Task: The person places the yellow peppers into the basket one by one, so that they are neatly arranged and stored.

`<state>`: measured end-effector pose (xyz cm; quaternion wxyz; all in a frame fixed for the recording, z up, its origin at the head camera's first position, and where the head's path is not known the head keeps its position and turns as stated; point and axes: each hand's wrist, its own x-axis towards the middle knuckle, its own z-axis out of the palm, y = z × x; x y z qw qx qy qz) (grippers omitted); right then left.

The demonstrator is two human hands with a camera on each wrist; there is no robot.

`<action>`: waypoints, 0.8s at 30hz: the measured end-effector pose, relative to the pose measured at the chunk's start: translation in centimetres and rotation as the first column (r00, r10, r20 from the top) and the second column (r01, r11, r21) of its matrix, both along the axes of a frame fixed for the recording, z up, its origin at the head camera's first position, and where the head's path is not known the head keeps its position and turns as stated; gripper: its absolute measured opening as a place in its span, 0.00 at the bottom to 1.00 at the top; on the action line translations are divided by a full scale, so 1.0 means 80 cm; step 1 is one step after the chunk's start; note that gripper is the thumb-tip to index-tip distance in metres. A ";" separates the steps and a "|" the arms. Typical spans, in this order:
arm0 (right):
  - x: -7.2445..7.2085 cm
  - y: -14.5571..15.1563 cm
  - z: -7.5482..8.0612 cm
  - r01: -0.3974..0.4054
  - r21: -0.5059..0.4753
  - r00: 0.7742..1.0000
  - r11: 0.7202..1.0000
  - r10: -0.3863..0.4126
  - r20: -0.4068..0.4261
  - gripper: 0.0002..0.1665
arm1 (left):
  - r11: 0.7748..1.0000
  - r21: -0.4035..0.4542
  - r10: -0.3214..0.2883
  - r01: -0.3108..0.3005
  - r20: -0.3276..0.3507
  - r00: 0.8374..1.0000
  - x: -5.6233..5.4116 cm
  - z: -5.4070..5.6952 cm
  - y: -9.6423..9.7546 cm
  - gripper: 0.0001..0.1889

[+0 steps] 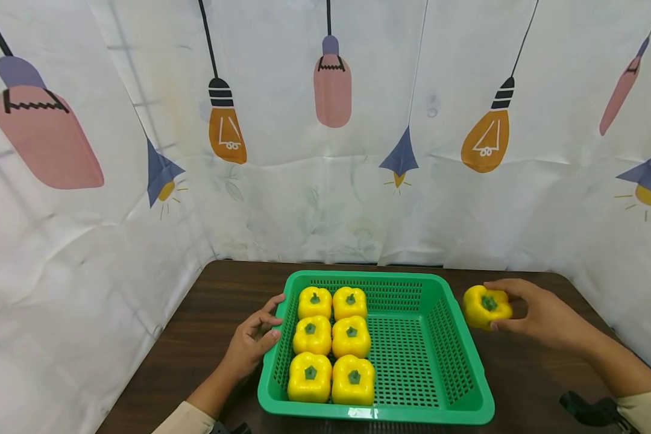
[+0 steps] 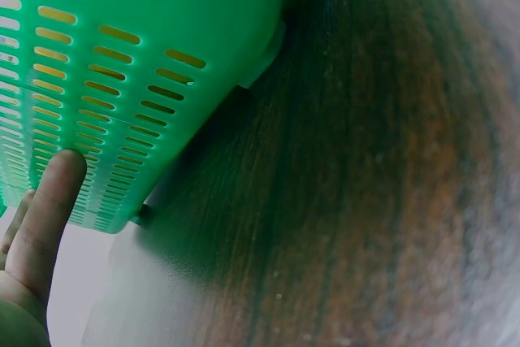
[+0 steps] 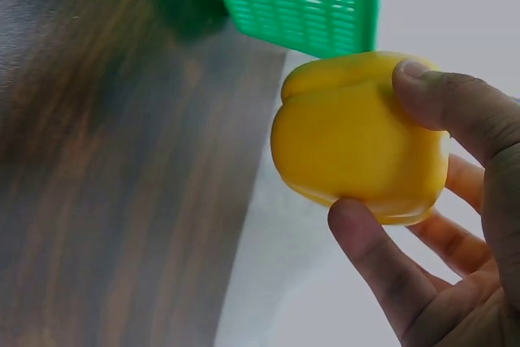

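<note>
A green plastic basket (image 1: 401, 413) with slotted walls stands on the table. Yellow bell peppers (image 1: 351, 336) with green stems fill its left half, in two columns of three. My right hand (image 1: 539, 313) holds another yellow bell pepper (image 1: 487, 306) just outside the basket's right rim, stem toward the head camera. Thumb and fingers grip this pepper (image 3: 357, 136) from opposite sides in the right wrist view. At the basket's left side, my left hand (image 1: 254, 337) touches the rim and outer wall with loosely extended fingers. One straight finger (image 2: 50, 217) lies against the slotted wall (image 2: 122, 95) in the left wrist view.
The dark brown wooden table (image 1: 195, 325) carries the basket near its middle. White sheeting (image 1: 293, 199) printed with lamps and bulbs hangs behind the table and on both sides. A black strap (image 1: 591, 410) sits by the right sleeve.
</note>
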<state>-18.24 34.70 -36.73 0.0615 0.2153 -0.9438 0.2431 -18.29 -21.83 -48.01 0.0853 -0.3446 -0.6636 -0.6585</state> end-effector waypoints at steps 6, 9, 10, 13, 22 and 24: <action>-0.002 -0.007 0.014 -0.055 -0.052 0.998 0.997 0.052 -0.043 0.43 | 1.000 0.010 -0.011 0.011 -0.013 1.000 0.000 0.001 0.001 0.09; -0.001 -0.011 0.021 -0.063 -0.065 0.997 0.996 0.061 -0.038 0.42 | 1.000 0.012 -0.016 0.016 -0.021 1.000 0.001 0.003 0.001 0.09; -0.001 -0.012 0.022 -0.057 -0.059 0.997 0.997 0.054 -0.046 0.42 | 1.000 0.014 -0.018 0.018 -0.018 1.000 0.002 0.004 0.001 0.09; 0.000 -0.014 0.027 -0.065 -0.055 0.996 0.996 0.062 -0.058 0.42 | 1.000 0.015 -0.021 0.022 -0.018 1.000 0.003 0.005 0.002 0.09; -0.001 -0.023 0.034 -0.101 -0.082 0.992 0.992 0.094 -0.087 0.42 | 1.000 0.002 -0.005 0.005 -0.024 1.000 0.001 0.002 0.000 0.09; -0.002 -0.027 0.035 -0.129 -0.099 0.989 0.987 0.120 -0.087 0.42 | 1.000 0.001 -0.001 0.001 -0.013 1.000 0.000 0.000 0.000 0.10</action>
